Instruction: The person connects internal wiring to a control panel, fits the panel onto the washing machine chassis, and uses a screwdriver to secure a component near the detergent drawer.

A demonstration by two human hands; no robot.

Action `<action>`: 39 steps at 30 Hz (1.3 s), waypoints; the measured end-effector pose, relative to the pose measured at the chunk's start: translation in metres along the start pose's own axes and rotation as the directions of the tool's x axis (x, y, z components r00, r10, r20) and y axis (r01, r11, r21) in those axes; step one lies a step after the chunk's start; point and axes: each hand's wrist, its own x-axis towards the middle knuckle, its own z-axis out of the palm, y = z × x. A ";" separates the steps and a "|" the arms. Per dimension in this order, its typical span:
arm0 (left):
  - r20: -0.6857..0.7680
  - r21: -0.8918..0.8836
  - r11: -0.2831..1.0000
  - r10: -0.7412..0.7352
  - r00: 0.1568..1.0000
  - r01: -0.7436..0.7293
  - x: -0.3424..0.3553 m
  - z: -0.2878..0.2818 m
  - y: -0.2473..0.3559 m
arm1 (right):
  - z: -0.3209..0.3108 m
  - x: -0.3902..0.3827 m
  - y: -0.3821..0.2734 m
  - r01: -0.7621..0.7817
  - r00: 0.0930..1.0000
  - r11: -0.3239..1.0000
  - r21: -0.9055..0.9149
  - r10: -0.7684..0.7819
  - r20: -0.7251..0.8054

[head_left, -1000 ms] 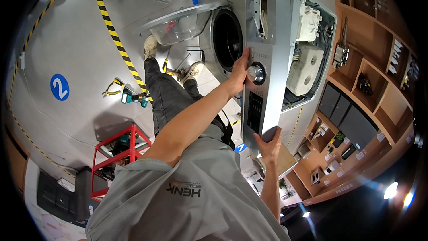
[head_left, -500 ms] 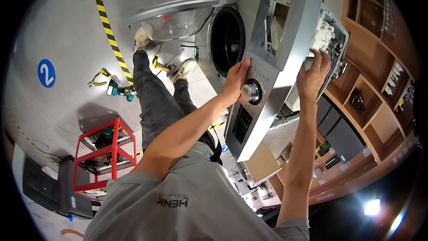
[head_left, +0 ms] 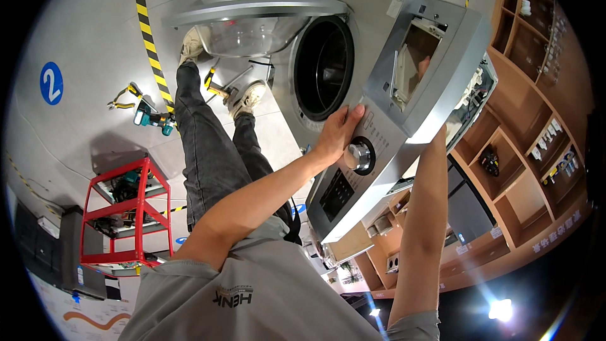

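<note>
A silver control panel (head_left: 347,192), with a dial (head_left: 358,155) and a rectangular opening, is tilted over the washing machine (head_left: 379,19) body. The round door (head_left: 259,38) stands open beside the dark drum (head_left: 323,66). My left hand (head_left: 338,132) grips the panel just above the dial, fingers curled at its edge. My right hand (head_left: 422,69) is behind the panel, with only a fingertip showing through the opening; its grip is hidden. Behind the panel, part of the machine's exposed inner works (head_left: 473,88) shows.
Pliers (head_left: 126,95), a drill (head_left: 148,117) and a hammer (head_left: 218,88) lie on the floor near my feet. A red cart (head_left: 142,202) holding tools stands at the lower left. Wooden shelving (head_left: 524,202) lines the right. Striped tape (head_left: 148,44) marks the floor.
The panel has tilted and moved away from my body. My right hand has moved from the panel's lower end up behind it. My left hand has stayed near the dial.
</note>
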 end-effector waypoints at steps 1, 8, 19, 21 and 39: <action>0.003 0.004 1.000 -0.005 1.000 0.005 0.000 0.000 0.000 | -0.002 0.000 0.000 0.003 1.000 1.000 -0.008 -0.003 0.006; -0.006 -0.049 0.999 -0.006 1.000 0.006 0.001 -0.009 -0.004 | -0.015 0.019 -0.006 -0.134 0.990 0.990 0.029 0.133 0.040; -0.022 0.008 0.996 0.089 0.996 -0.089 0.020 -0.004 -0.004 | 0.005 0.018 0.027 0.075 0.994 0.976 -0.207 -0.089 -0.062; -0.015 0.099 0.991 0.089 0.996 -0.087 0.027 -0.005 -0.006 | 0.010 0.017 0.040 -0.052 0.997 0.998 -0.033 0.050 -0.052; -0.234 0.381 0.921 0.178 0.956 -0.078 0.028 0.027 -0.005 | -0.078 -0.018 -0.032 -0.621 0.783 0.494 0.608 0.422 0.457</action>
